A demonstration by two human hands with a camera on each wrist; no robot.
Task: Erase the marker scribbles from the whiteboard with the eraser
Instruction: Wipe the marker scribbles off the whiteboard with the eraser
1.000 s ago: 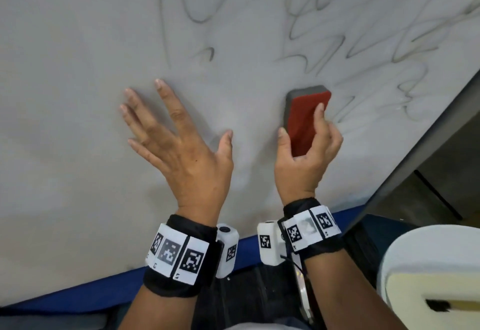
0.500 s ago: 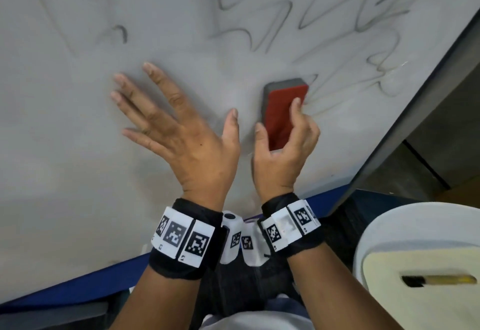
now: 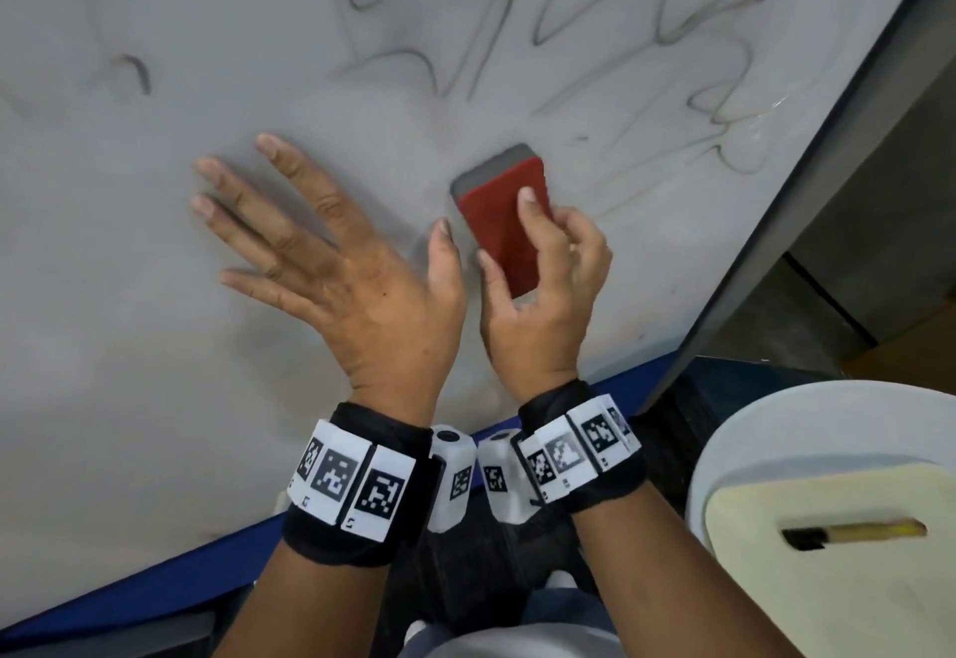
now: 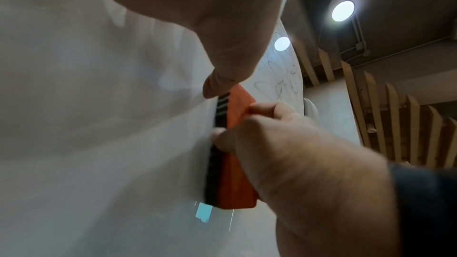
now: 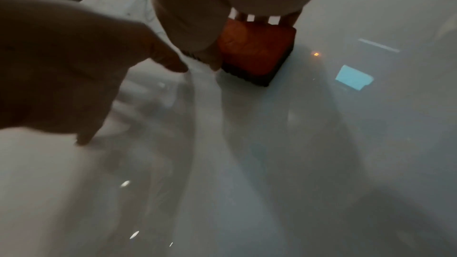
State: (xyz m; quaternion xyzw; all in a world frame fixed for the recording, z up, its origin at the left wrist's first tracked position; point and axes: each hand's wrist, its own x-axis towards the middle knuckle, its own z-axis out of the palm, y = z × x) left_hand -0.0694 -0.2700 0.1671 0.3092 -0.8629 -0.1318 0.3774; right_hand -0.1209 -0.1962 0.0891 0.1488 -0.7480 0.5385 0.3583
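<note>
Currently: right hand (image 3: 543, 290) clamps the eraser (image 3: 504, 222) flat on the whiteboard (image 3: 155, 347); left hand (image 3: 331, 264) lies spread on the board beside it.

Head view: eraser red-backed with a grey felt layer, tilted, thumb on its left edge, fingers curled over the right edge, one fingertip on the red back. Marker scribbles (image 3: 595, 36) run across the board above and right of the eraser; the area under both hands is smudged grey. A marker (image 3: 853, 533) sits on a cream pad at lower right. Left wrist view: eraser (image 4: 235, 173) seen edge-on, dark felt against the board, right hand (image 4: 284, 144) wrapped round it, left thumb just above. Right wrist view: eraser (image 5: 257, 52) pressed to the glossy board, left hand (image 5: 74, 75) open with fingers straight, touching the surface.
</note>
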